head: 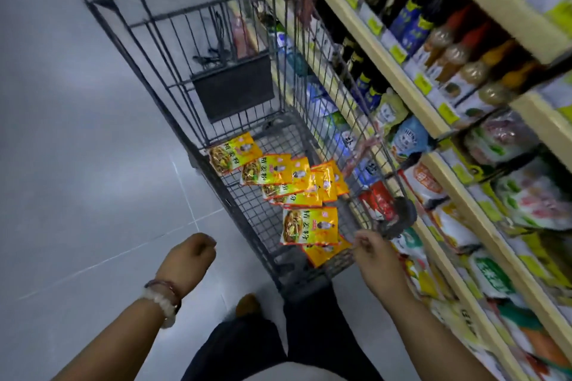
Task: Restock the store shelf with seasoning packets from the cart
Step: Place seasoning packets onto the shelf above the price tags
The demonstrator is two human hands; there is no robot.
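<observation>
cart (247,226) | wire floor | yellow seasoning packets (309,226) scattered flat, some overlapping

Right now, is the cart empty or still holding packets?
Still holding packets: yellow packets lie scattered flat on the cart floor.

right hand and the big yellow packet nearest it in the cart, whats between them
In the head view, little: the right hand sits at the cart's near rim, and one corner of a lower yellow packet lies between it and the big packet. No grasp is visible.
</observation>
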